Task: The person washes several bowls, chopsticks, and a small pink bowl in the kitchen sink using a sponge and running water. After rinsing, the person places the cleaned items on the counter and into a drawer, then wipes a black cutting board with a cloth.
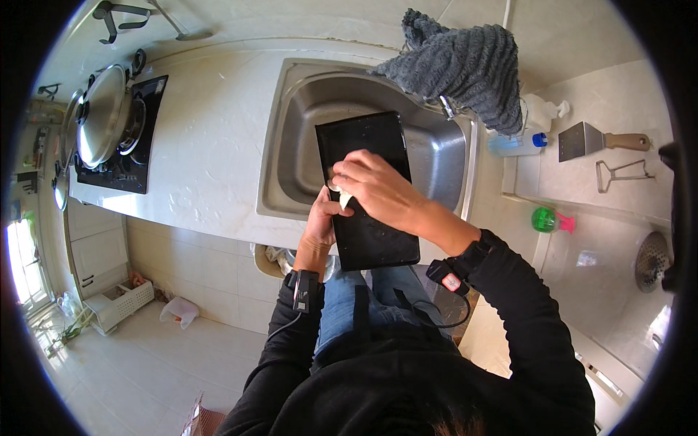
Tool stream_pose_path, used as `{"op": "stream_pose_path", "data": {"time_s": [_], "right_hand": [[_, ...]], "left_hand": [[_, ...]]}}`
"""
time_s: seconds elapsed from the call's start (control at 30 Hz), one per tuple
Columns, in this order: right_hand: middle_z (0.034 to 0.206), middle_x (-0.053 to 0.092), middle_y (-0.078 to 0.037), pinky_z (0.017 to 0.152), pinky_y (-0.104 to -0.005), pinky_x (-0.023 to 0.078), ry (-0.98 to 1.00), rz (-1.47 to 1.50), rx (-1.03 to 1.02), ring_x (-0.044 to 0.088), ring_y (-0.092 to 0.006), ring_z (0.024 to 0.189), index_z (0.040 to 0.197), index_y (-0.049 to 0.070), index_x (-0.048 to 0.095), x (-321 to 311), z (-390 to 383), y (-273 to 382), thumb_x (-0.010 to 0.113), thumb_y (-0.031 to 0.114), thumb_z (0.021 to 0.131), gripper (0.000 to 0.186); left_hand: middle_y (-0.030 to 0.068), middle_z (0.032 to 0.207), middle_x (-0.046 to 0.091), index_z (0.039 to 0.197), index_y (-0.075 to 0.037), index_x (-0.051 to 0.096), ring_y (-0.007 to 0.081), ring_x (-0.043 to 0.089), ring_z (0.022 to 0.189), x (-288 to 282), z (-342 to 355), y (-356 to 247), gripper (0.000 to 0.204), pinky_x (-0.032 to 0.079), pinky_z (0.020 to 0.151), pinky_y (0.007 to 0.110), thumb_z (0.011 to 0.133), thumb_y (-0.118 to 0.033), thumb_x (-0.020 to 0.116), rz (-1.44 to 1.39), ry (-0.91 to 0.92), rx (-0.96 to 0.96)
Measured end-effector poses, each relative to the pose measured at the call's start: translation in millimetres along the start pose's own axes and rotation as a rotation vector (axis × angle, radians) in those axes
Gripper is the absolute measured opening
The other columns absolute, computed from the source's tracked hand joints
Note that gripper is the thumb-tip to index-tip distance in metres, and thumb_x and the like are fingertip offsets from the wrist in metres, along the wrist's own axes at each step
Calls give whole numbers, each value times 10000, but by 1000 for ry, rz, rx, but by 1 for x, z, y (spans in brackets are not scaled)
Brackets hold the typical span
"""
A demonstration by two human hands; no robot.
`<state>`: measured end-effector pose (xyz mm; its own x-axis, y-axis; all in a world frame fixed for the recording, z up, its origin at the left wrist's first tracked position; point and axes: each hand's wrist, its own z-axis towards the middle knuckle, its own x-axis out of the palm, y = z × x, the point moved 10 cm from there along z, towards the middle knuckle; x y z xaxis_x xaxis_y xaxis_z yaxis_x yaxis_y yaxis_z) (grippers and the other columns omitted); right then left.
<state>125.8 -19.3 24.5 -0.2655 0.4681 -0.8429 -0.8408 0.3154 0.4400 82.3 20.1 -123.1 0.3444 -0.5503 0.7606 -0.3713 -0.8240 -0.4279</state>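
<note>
A flat black rectangular tray [378, 243] with a low rim tilts over the front edge of the steel sink [270, 171]. My left hand [320, 224] grips the tray's left edge, its thumb lying on the upper face. My right hand [382, 187] is closed on a crumpled white tissue or cloth [345, 198] and rests over the tray's middle, close to the left thumb. Small pale specks or drops show on the black surface. The fingers beneath the tray are hidden.
A grey towel [465, 69] drapes over the faucet [446, 107]. Right of the sink are a blue-capped bottle [518, 144], a scraper [600, 142] and a green-and-pink bottle [551, 220]. A lidded pan [102, 120] sits on the black stove [149, 163] at left. Below the counter stands a bin [267, 263].
</note>
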Motion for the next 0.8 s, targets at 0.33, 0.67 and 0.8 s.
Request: {"op": "stream_pose_path", "data": {"time_s": [0.33, 0.67, 0.8], "right_hand": [[1030, 512, -96, 833, -383, 401, -79, -283, 71, 478, -262, 988, 891, 45, 667, -14, 14, -10, 591, 144, 777, 169], [1033, 513, -139, 830, -400, 437, -137, -246, 71, 491, -292, 943, 905, -1, 644, -27, 20, -26, 547, 88, 802, 167], [989, 510, -133, 789, -382, 430, -21, -54, 51, 487, -285, 907, 853, 8, 644, -12, 8, -8, 544, 80, 780, 144]], "left_hand": [[134, 1003, 650, 1129, 48, 534, 262, 665, 901, 17, -11, -6, 597, 554, 830, 341, 544, 161, 490, 100, 60, -65], [151, 1084, 637, 1229, 21, 503, 261, 663, 937, 26, -11, -4, 694, 562, 820, 362, 562, 206, 471, 88, 182, -108], [121, 1054, 643, 1220, 11, 510, 241, 657, 947, 15, -7, -6, 680, 555, 825, 349, 566, 194, 475, 189, 126, -145]]}}
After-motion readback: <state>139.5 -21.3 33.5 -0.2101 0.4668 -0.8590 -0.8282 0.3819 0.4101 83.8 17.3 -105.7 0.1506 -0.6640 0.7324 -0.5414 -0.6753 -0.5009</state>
